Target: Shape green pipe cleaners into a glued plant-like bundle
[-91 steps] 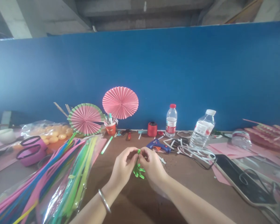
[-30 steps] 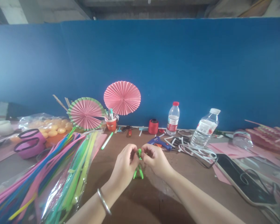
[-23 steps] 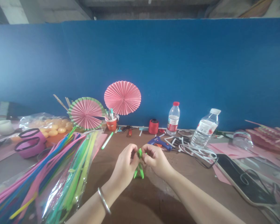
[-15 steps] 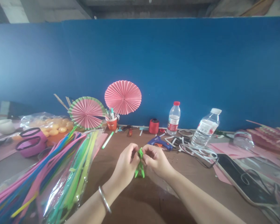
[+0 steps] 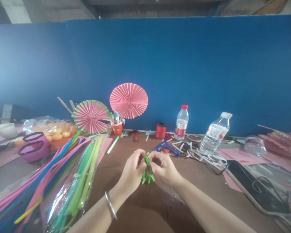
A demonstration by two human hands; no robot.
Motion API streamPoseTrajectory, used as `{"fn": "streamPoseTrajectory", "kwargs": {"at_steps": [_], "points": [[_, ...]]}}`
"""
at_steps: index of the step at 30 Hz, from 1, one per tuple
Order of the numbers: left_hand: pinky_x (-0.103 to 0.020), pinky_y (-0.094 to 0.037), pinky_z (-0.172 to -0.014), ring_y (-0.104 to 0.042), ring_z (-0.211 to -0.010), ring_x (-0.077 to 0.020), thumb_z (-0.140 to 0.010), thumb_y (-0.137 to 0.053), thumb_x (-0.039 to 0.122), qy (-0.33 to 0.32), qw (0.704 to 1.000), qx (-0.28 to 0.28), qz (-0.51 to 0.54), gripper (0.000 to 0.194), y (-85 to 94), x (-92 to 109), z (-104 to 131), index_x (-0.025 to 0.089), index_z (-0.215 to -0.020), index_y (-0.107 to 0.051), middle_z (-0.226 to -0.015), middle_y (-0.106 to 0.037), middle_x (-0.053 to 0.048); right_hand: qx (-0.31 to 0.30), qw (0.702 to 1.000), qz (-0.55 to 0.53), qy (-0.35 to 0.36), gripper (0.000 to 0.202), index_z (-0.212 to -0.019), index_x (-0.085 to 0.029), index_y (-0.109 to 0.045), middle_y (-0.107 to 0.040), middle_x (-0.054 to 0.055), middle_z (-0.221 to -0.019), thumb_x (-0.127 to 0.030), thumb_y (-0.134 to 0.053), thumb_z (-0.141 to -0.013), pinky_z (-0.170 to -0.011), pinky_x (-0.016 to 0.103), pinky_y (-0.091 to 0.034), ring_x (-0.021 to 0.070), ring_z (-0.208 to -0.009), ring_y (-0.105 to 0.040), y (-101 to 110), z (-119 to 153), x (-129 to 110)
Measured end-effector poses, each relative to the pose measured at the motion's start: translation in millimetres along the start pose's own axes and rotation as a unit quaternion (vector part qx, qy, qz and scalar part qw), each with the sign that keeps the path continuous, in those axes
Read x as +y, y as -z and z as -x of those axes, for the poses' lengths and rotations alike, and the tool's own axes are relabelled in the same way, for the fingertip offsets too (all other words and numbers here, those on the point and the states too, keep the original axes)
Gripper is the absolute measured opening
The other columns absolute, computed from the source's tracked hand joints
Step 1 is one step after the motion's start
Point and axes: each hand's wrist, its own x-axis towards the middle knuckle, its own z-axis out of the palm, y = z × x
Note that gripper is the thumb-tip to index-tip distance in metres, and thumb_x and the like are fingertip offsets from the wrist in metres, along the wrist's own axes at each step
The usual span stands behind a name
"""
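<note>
Between my two hands, over the middle of the brown table, is a small twisted piece of bright green pipe cleaner, with prongs hanging down below my fingers. My left hand, its wrist in a silver bangle, pinches the upper part from the left. From the other side the thumb and forefinger of my right hand pinch it too. Fingertips hide part of the green twist. Just beyond my right hand lies a blue glue gun.
Colourful pipe cleaners, some in clear plastic, cover the left. Pink paper fans and a red cup of pens stand behind. Water bottles, white cords and a black tray-like object are on the right.
The green piece has turned slightly, its hanging prongs swinging a little to the right and spreading apart. Both hands keep their pinch; the view has shifted slightly.
</note>
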Motion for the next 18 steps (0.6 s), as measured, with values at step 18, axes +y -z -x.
{"fn": "streamPoseTrajectory", "kwargs": {"at_steps": [18], "points": [[-0.023, -0.043, -0.062, -0.052, -0.071, -0.0129, -0.08, -0.05, 0.019, -0.147, 0.98, 0.088, -0.098, 0.005, 5.1, 0.7, 2.8, 0.018, -0.079, -0.055, -0.078, -0.055, -0.001, 0.135, 0.988, 0.064, -0.034, 0.008, -0.066, -0.016, -0.05, -0.05, -0.004, -0.056, -0.021, -0.052, -0.072, -0.048, 0.02, -0.036, 0.0086, -0.049, -0.044, -10.3, -2.1, -5.8]]}}
